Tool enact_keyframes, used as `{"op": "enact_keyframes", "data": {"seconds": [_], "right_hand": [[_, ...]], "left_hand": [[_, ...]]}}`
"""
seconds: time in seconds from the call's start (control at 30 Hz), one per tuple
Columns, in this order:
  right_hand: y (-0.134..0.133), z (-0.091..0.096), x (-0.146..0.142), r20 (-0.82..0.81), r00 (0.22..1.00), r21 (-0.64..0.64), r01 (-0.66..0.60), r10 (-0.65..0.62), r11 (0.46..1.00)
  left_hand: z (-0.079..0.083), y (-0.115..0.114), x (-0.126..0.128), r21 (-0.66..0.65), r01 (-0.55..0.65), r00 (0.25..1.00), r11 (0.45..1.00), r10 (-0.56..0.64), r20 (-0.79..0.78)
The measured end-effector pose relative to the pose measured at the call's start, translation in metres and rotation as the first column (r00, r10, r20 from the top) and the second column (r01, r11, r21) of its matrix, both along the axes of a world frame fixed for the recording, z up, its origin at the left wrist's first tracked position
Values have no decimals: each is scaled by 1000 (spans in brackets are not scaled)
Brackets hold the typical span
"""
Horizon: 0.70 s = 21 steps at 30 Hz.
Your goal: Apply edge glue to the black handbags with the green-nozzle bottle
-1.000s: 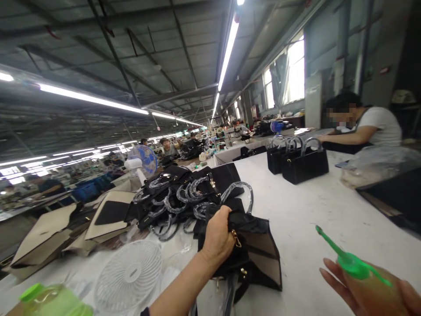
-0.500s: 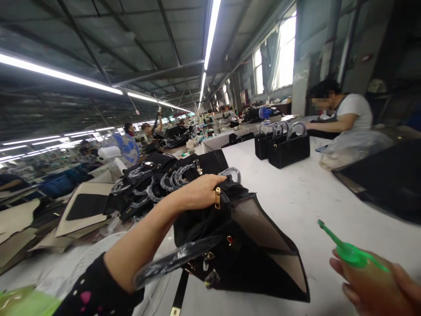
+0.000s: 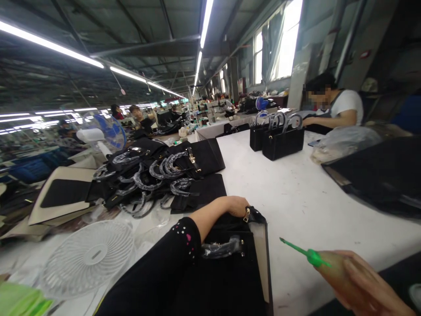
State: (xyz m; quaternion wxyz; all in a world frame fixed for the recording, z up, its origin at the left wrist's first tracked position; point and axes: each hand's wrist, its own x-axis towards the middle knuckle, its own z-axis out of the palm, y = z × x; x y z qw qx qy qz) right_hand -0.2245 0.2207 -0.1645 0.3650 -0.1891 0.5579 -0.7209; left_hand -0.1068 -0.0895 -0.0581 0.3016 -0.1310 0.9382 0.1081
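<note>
**Left hand on a black bag, green-nozzle bottle in the right**

Black bag (image 3: 226,281) is on the tabletop (image 3: 296,193) right in front of the person, so using that as the ref pt. Plastic-wrapped handle (image 3: 222,249) lies across its front, gold zip pull (image 3: 247,214) up at the top edge, beige lining (image 3: 261,259) showing on the R side.

Left hand (image 3: 238,205) is at the bag's top edge by the zip pull. Fingertips are hidden, so can't tell if they're clamped on it or not, tbh.

Right hand (image 3: 368,285) is R of the bag w/ fingers wrapped round a bottle (image 3: 330,265). Its thin green nozzle (image 3: 297,249) points at the bag's R edge, tip near it w/ a gap.

L of the bag: white fan (image 3: 88,259) w/ a round grille. Just beyond the bag + a bit L: messy pile of black bags (image 3: 166,175), lots of wrapped handles. Further beyond, to the R: a few upright black bags (image 3: 283,142), then a co-worker in a white sleeve (image 3: 350,105), w/ clear plastic (image 3: 344,142) nearby.
</note>
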Motion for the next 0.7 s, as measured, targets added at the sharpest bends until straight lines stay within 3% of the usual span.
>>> {"op": "enact_keyframes", "data": {"seconds": [0.13, 0.23, 0.37, 0.53, 0.7], "right_hand": [[-7, 1, -9, -143, 984, 112, -87, 103, 990], [-13, -10, -20, -164, 971, 199, -138, 172, 970], [-26, -21, -35, -284, 934, 272, -139, 217, 952], [-43, -14, -43, -434, 855, 321, -147, 284, 936], [-56, -16, -55, -467, 826, 350, -155, 315, 924]], "left_hand": [[-42, -1, -2, 21, 3, 999, 1000, -4, 49], [-58, -6, -1, 72, -12, 999, 997, 10, 38], [-67, -14, 1, 134, -65, 998, 989, 63, 24], [-74, -18, 2, 132, -139, 990, 981, 137, 25], [-76, -18, 2, 131, -163, 987, 978, 162, 17]]}}
